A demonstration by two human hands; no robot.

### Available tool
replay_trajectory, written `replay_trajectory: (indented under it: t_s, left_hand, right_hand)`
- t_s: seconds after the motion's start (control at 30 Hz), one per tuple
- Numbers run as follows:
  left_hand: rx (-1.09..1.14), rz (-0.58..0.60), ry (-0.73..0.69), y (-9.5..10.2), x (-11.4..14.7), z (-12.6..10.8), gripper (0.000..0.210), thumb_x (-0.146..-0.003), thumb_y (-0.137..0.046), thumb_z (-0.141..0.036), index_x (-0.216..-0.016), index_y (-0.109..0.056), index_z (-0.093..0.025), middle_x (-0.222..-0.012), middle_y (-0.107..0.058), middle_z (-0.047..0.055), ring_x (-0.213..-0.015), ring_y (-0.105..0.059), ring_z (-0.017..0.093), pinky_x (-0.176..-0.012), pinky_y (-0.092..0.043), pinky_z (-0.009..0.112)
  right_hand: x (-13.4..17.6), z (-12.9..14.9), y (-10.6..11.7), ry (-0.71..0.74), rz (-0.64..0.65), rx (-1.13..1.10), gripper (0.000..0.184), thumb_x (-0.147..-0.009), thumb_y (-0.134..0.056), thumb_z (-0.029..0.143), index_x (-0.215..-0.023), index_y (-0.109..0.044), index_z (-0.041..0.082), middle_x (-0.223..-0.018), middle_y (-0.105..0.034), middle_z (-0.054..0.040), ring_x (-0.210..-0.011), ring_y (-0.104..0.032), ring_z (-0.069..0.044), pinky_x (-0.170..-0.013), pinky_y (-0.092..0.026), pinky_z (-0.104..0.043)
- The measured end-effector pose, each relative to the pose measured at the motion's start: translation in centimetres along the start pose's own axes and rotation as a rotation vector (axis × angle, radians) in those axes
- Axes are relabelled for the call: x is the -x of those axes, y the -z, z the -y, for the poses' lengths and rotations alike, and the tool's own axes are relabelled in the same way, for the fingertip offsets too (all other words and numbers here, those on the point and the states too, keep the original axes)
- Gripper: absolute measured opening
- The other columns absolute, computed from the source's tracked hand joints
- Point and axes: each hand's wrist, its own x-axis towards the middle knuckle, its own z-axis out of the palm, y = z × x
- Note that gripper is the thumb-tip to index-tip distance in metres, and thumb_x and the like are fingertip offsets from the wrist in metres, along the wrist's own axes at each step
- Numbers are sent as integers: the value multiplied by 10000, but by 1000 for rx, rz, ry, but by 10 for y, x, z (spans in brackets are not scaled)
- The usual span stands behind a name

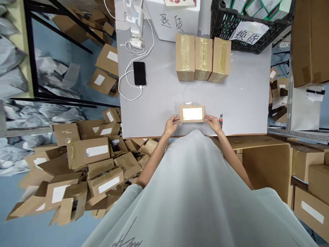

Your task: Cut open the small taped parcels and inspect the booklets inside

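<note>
A small brown cardboard box with a white label on its upper face is near the table's front edge. At its left end, my left hand grips it with bent fingers. My right hand holds the opposite end the same way, so the box is between both hands. A red and black box cutter lies just right of my right hand. Beyond the box, three taped cardboard boxes stand side by side on the table.
On the grey table, a phone is plugged into a white cable near a power strip. A white bin and black crate stand at the back. Opened cartons pile up on the left; a large carton is at right.
</note>
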Motion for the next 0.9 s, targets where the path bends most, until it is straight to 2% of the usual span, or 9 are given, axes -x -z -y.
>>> replay_trajectory:
  t_s: [0.13, 0.33, 0.5, 0.7, 0.8, 0.9]
  left_hand:
    - [1, 0, 24, -3, -1, 5, 526, -901, -660, -173, -1424, -698, -124, -1378, -783, 191, -1273, -759, 304, -1199, -565, 520]
    - [4, 27, 56, -13, 2, 15, 558, -840, -687, -171, -1396, -722, -135, -1382, -779, 191, -1345, -727, 319, -1227, -541, 517]
    - [2, 9, 56, -11, 5, 13, 569, -844, -660, -158, -1411, -700, -124, -1323, -798, 192, -1224, -775, 300, -1178, -573, 521]
    - [16, -26, -2, 4, 9, -4, 564, -873, -673, -186, -1436, -677, -145, -1322, -795, 174, -1203, -776, 282, -1132, -603, 486]
    - [43, -39, -54, 9, 10, -15, 561, -883, -687, -203, -1443, -670, -160, -1337, -792, 169, -1229, -768, 280, -1129, -609, 483]
    - [77, -47, -96, 10, 9, -23, 555, -890, -700, -226, -1438, -668, -145, -1364, -781, 185, -1260, -759, 293, -1152, -599, 501]
  right_hand:
    - [-4, -6, 1, -46, -2, 15, 480, -932, -770, 288, -1400, -756, 182, -1497, -739, -151, -1480, -664, -308, -1270, -522, -510]
    - [5, -19, -1, -126, 26, 51, 470, -888, -692, 149, -1351, -772, 172, -1385, -804, -149, -1406, -723, -300, -1252, -528, -546]
    - [14, -15, -4, -106, 48, 50, 463, -863, -659, 89, -1303, -793, 142, -1354, -816, -163, -1375, -745, -295, -1245, -540, -503]
    - [20, 7, 7, -28, 47, 30, 378, -901, -761, 233, -1275, -807, 201, -1300, -843, -113, -1363, -751, -304, -1241, -549, -515]
    - [20, 22, 12, 46, 42, -5, 394, -917, -784, 328, -1288, -803, 197, -1308, -840, -121, -1372, -744, -318, -1241, -549, -521]
    - [19, 33, 13, 51, 42, -43, 424, -918, -792, 377, -1295, -798, 184, -1320, -834, -133, -1373, -742, -323, -1249, -541, -520]
